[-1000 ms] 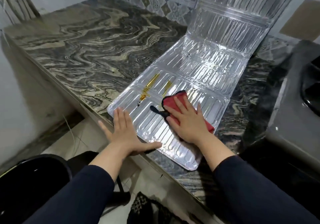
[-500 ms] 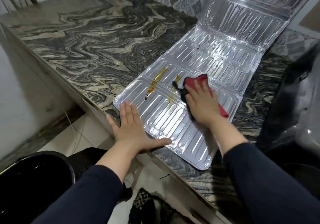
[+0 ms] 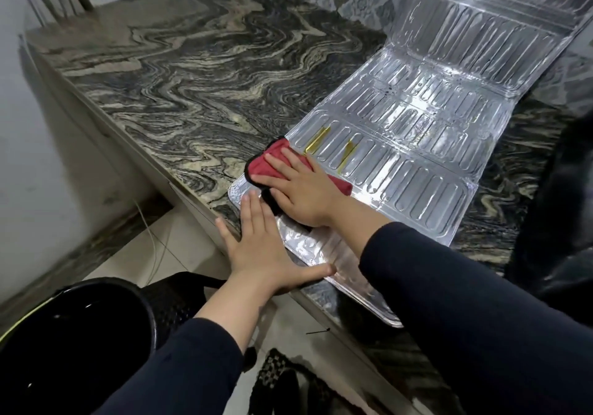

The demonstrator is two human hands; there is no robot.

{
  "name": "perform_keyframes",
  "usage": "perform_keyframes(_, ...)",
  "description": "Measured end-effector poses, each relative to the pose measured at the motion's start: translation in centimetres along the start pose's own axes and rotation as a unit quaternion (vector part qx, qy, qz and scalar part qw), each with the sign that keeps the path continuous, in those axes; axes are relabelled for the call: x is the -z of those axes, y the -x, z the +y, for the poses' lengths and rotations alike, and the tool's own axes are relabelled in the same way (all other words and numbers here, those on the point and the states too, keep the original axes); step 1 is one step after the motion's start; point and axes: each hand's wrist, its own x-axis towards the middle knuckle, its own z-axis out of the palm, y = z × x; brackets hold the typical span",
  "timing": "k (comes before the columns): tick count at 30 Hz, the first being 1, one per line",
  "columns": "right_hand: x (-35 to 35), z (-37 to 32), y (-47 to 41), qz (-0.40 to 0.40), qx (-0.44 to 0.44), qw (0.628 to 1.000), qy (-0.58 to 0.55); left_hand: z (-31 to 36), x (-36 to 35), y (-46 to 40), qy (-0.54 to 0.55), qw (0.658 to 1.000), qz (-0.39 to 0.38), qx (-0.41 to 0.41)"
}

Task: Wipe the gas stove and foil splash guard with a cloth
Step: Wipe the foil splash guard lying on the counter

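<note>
Head view: the foil splash guard [image 3: 401, 170] lies flat on the marbled surface [image 3: 192, 87], its far panel tilted up against the tiled wall; the right hand [image 3: 301, 190], grip flat and open, presses the red cloth [image 3: 266, 165] on the guard's near-left corner; yellow streaks [image 3: 321, 140] just beyond the cloth; the left hand [image 3: 263, 251], fingers spread, pins the guard's near edge.

Both arms wear plain, dark navy long sleeves of smooth, unmarked fabric, each ending at the wrist just behind the bare left hand [image 3: 260, 247] and bare right hand [image 3: 303, 190], with no rings, watch or gloves visible.
</note>
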Motion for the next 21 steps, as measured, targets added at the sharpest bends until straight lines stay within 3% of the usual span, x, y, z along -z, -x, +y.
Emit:
perform_keyframes(9, 1.5, 8.4, -1.4, 0.023, -0.199, 0.980, -0.011, -0.3, 0.2, -0.3, -0.024, 0.999, -0.032, -0.005)
perform_keyframes(16, 1.1, 6.0, -0.7, 0.018, -0.217, 0.975, -0.033, -0.8, 2.0, -0.2, -0.047, 0.993, -0.105, 0.035)
perform_keyframes(21, -0.3, 0.4, 1.3, 0.028, -0.225, 0.973, -0.051, -1.4, 4.0, -1.0, -0.019, 0.999, -0.025, -0.007)
